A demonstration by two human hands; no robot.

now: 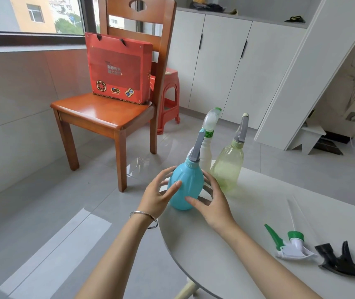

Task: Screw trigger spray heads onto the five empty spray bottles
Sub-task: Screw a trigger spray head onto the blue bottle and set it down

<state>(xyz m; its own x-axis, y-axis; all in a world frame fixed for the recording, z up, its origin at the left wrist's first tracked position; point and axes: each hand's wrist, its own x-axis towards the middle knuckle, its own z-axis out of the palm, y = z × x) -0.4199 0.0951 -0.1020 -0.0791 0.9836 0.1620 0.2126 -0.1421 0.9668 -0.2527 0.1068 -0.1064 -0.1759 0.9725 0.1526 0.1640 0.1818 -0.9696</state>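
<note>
A blue spray bottle (186, 186) with a grey trigger head (196, 147) stands upright near the far left edge of the round white table (226, 244). My left hand (160, 196) is at its left side, fingers spread, thumb touching the bottle. My right hand (212, 201) is at its right side with fingers spread and lightly against it. Behind stand a white bottle (206, 152) with a green-and-white head and a pale green translucent bottle (228, 167) with a grey head. A loose green-and-white trigger head (290, 244) and a black trigger head (340, 260) lie at the right.
A wooden chair (107, 113) with a red paper bag (118, 67) on its seat stands on the floor beyond the table. Behind it are a red plastic stool (170, 100) and white cabinets (219, 61). The table's left edge is close to the blue bottle.
</note>
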